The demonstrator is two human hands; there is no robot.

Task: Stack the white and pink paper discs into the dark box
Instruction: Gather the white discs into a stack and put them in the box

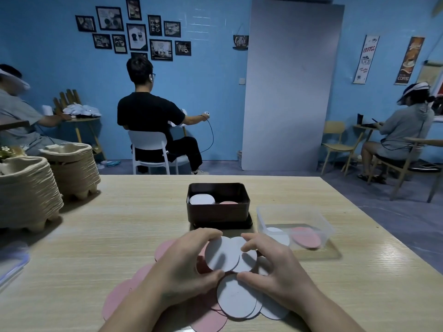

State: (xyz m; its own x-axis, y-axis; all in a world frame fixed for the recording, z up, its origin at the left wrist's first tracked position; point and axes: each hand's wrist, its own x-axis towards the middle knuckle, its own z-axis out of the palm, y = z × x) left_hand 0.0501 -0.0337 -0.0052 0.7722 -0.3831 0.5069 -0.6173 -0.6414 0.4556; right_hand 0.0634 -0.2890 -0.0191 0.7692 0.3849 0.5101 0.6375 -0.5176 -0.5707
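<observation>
Near the front edge of the tabletop (119, 236), a loose heap (236, 298) of white and pink discs, spread out and overlapping, probably tipped there for sorting. Above the heap, pinched by the left hand (184, 267) with thumb at the near rim and curled fingers over the far rim: a white disc (221, 254), tilted up off the rest, likely to free it from its neighbours. Touching it and partly under it, a second disc (248, 261), also white, pinched the same way by the right hand (275, 267); seemingly brought together for squaring into one pack before carrying. Toward the middle of the tabletop, the box (218, 213), upright and open, seemingly set on its lid. Inside, at the left a white stack (202, 200), at the right a pink stack (228, 202), so colours kept apart. Just right of the box, a clear tub (263, 219) with one white and one pink disc lying flat. At the left edge, stacked pulp trays (26, 195), well apart from the work. Most of the heap not yet boxed; task judged far from finished.
</observation>
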